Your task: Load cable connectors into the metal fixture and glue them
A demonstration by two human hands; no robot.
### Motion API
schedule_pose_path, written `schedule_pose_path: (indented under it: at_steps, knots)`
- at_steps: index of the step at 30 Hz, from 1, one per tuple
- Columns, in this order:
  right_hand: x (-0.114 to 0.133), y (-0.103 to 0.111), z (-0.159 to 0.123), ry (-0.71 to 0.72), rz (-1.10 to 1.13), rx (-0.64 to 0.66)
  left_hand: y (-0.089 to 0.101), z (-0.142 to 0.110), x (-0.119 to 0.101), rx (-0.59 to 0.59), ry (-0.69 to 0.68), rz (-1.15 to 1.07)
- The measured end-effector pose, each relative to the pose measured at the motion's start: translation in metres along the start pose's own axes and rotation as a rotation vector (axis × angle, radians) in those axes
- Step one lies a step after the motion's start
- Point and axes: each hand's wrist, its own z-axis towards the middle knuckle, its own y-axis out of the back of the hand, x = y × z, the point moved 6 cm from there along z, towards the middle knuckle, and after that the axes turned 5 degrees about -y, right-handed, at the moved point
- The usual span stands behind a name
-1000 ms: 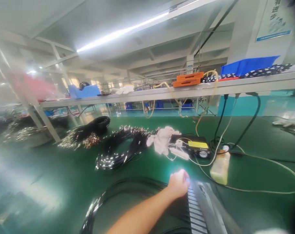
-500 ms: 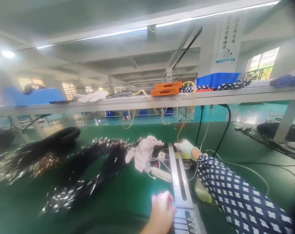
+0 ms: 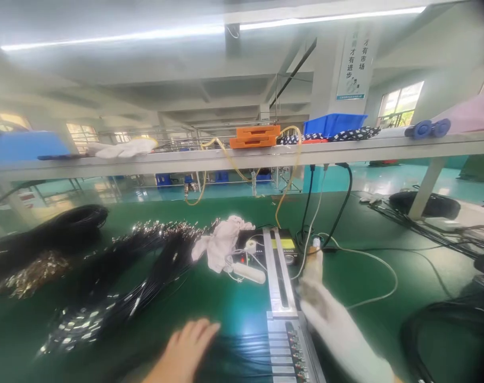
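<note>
My left hand (image 3: 188, 343), bare and slightly blurred, is over the green table left of a metal fixture (image 3: 281, 314), fingers stretched out and apart from it. Black cables (image 3: 244, 343) lie side by side in the fixture's near slots, small metal ends (image 3: 297, 351) showing along its right side. My right hand (image 3: 337, 324), in a white glove, is just right of the fixture; its fingers are smeared and partly hidden. Beyond its fingers is a pale bottle-like thing with a white tip (image 3: 314, 260); whether the hand touches it I cannot tell.
A black box with a yellow label (image 3: 287, 244) sits under the fixture's far end, beside a white cloth glove (image 3: 221, 242) and a white handle (image 3: 249, 272). Black cable bundles (image 3: 157, 266) lie left, coiled cables (image 3: 425, 330) right. A shelf (image 3: 210, 164) crosses above.
My right hand has drawn back from the fixture's far end toward me. My left hand has left the fixture's edge, moved left, and its fingers have opened. The view has shifted right.
</note>
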Motion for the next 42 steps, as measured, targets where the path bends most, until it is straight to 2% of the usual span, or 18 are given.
schedule_pose_path:
  at_steps: [2,4,8,12,13,16,18,22,25,27,29,31,34,36,39,41,42]
  knots:
    - [-0.028,-0.008,-0.034,-0.005,-0.081,0.037,0.01,-0.019,0.027,0.049,0.1,0.099]
    - [-0.043,-0.015,-0.052,0.022,-0.152,0.046,0.016,-0.028,0.032,0.078,0.092,0.088]
    - [-0.04,-0.024,-0.059,0.057,-0.212,0.088,0.022,-0.03,0.004,0.09,-0.052,-0.009]
    - [-0.03,-0.024,-0.058,0.054,-0.235,0.096,0.031,-0.027,-0.018,0.2,-0.039,0.043]
    - [-0.028,-0.023,-0.058,0.054,-0.24,0.094,0.034,-0.027,-0.021,0.242,-0.021,0.013]
    - [-0.028,-0.024,-0.059,0.049,-0.256,0.1,0.038,-0.029,-0.032,0.484,0.096,-0.162]
    - [-0.031,-0.024,-0.059,0.042,-0.265,0.1,0.047,-0.029,-0.043,0.573,0.141,-0.23]
    - [-0.041,-0.022,-0.056,0.034,-0.277,0.035,0.077,-0.018,-0.071,0.421,0.059,-0.315]
    - [-0.05,-0.02,-0.053,0.011,-0.251,-0.011,0.073,-0.019,-0.077,0.413,0.007,-0.396]
    - [-0.052,-0.019,-0.052,0.017,-0.262,-0.007,0.059,-0.025,-0.064,0.437,0.036,-0.275]
    - [-0.05,-0.021,-0.052,0.056,-0.302,0.029,0.053,-0.032,-0.044,0.394,0.096,-0.125]
    - [-0.046,-0.023,-0.053,0.079,-0.35,0.075,0.057,-0.038,-0.027,0.331,0.113,-0.099]
    - [-0.042,-0.024,-0.055,0.058,-0.406,0.118,0.066,-0.044,-0.006,0.309,0.103,-0.125]
    - [-0.038,-0.024,-0.056,0.032,-0.421,0.134,0.067,-0.046,0.011,0.292,0.124,-0.02]
    - [-0.035,-0.024,-0.057,-0.012,-0.424,0.16,0.061,-0.048,0.028,0.101,0.145,0.302]
    - [-0.033,-0.024,-0.056,-0.027,-0.427,0.165,0.048,-0.058,0.023,-0.029,0.091,0.423]
    - [-0.033,-0.023,-0.056,-0.025,-0.427,0.162,0.037,-0.066,0.015,-0.057,0.05,0.427]
